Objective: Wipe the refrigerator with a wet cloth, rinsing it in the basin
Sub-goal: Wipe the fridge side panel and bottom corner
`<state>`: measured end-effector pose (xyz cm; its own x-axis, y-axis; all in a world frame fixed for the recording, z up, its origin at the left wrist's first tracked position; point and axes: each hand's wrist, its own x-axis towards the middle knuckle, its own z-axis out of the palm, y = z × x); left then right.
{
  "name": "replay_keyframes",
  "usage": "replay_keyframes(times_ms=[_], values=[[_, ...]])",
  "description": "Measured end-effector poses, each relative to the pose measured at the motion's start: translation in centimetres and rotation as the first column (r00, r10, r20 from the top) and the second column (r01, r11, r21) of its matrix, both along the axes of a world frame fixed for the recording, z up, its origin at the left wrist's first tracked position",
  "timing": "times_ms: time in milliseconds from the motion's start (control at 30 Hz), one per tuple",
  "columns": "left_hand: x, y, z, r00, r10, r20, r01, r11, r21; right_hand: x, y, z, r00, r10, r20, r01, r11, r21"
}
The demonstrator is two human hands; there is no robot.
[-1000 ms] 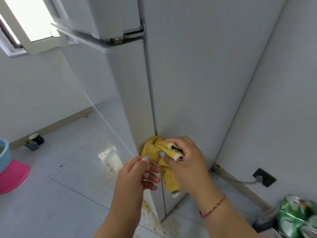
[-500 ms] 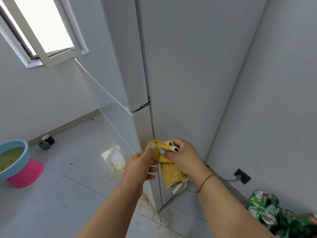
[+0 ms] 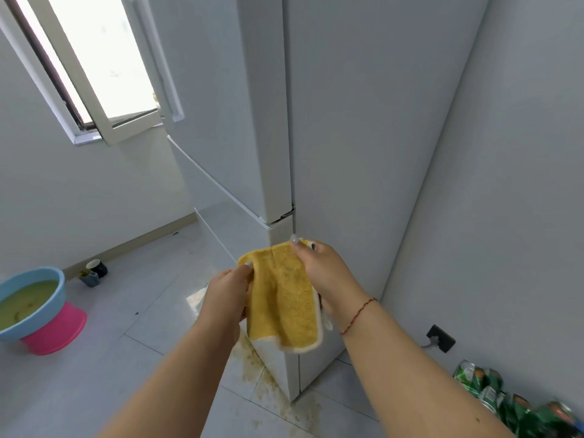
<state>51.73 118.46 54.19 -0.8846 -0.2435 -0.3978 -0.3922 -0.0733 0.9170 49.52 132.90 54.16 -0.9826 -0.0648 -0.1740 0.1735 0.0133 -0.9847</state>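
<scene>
A pale room with smooth matt walls (image 3: 521, 184) and a glossy floor (image 3: 94, 374) of large light tiles with thin dark joints. The left hand (image 3: 226, 295) pinches the upper left corner of the cloth (image 3: 284, 298) between thumb and curled fingers, and the right hand (image 3: 325, 273) grips the upper right corner, its fingers folded round the edge; a thin red string bracelet (image 3: 358, 314) circles that wrist. The cloth hangs spread between them as a soft rounded rectangle, nubbly yellow terry with a cream binding along its edge, just in front of the fridge (image 3: 363, 137) corner; whether it touches the fridge cannot be told. The fridge is a tall white box with flat, smooth faces and a narrow seam between its doors. Yellowish speckled stains (image 3: 252, 365) lie on the tiles round its foot. Far to the left a round blue plastic basin (image 3: 41, 308) of murky green-yellow water sits on a pink plastic base (image 3: 60, 333), with a small dark cup (image 3: 96, 268) beyond it by the skirting. A white-framed window (image 3: 104, 74) stands ajar above. At the lower right, crumpled green cans (image 3: 493, 393) lie along the wall below a dark socket (image 3: 441, 338)
</scene>
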Motion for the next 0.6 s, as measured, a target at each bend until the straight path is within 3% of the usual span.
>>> replay_keyframes(times_ms=[133, 267, 467, 600], values=[[-0.2, -2.3, 0.3, 0.998, 0.058, 0.010, -0.057, 0.996, -0.064, -0.4, -2.1, 0.9, 0.998, 0.021, 0.062, -0.018, 0.999, -0.043], [0.3, -4.2, 0.7, 0.992, 0.094, -0.081, -0.106, 0.982, -0.155, -0.6, -4.6, 1.6, 0.997, 0.012, 0.082, -0.006, 0.998, -0.065], [2.0, -5.7, 3.6, 0.987, -0.070, -0.145, 0.077, 0.996, 0.046, -0.7, -8.1, 2.1, 0.976, 0.081, 0.200, -0.027, 0.965, -0.260], [3.0, -8.3, 4.6, 0.982, -0.094, -0.164, 0.108, 0.991, 0.078, -0.5, -11.0, 2.2, 0.977, 0.090, 0.195, -0.041, 0.969, -0.242]])
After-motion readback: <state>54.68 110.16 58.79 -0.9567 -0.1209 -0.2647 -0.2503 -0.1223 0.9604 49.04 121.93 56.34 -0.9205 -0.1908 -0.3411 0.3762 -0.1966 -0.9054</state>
